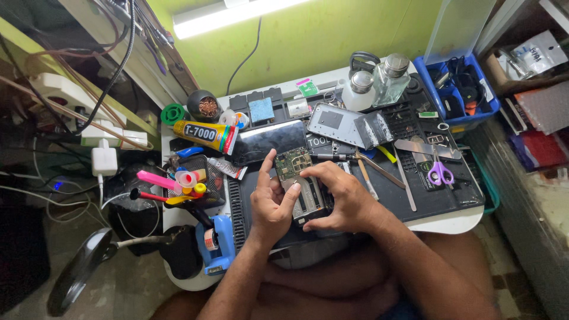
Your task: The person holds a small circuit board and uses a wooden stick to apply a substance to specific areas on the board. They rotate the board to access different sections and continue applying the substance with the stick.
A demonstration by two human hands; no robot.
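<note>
2 hands held an opened phone (302,192) over the black mat (438,198) on the desk: left hand (271,204) grip clamped on its left edge, right hand (339,198) grip clamped on its right side, purple scissors (440,172) well apart.

Two hands (269,204) (341,198), two glass bottles (391,77) (360,90), one pair of purple-handled scissors (439,172), one yellow glue tube (204,134) and one blue bin (459,95) are counted on the crowded workbench.
</note>
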